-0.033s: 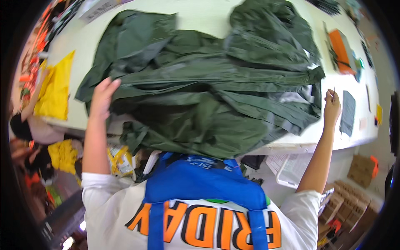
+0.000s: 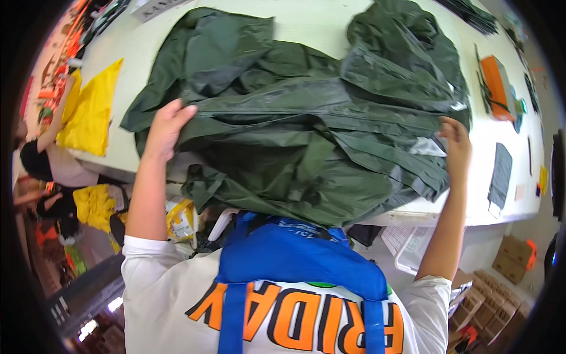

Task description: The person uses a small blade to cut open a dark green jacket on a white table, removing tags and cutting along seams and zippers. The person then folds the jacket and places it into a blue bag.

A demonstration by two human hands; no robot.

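Note:
A dark green coated-fabric jacket (image 2: 283, 171) lies spread and crumpled on the white table (image 2: 306, 26), a long zip running across its middle. Its lower part hangs over the near table edge. At the jacket's left, my left hand (image 2: 167, 130) is closed, thumb and fingers pinching the fabric near the zip's left end. Over the right end of the zip, my right hand (image 2: 457, 141) has curled fingers against the jacket's edge; the fingertips are partly hidden. A pale lining patch (image 2: 427, 147) shows beside it.
Right of the jacket lie an orange box (image 2: 498, 85), a roll of tape (image 2: 520, 106) and a folded grey-green piece (image 2: 500, 174). Yellow fabric (image 2: 91, 112) lies at the left, where another person's arm (image 2: 54, 121) reaches in. Cardboard boxes (image 2: 510, 259) stand at lower right.
My right hand has come from beside the jacket, where it held a small thin dark thing, onto the jacket's right edge. My left hand stays on the fabric. The whole view has shifted slightly.

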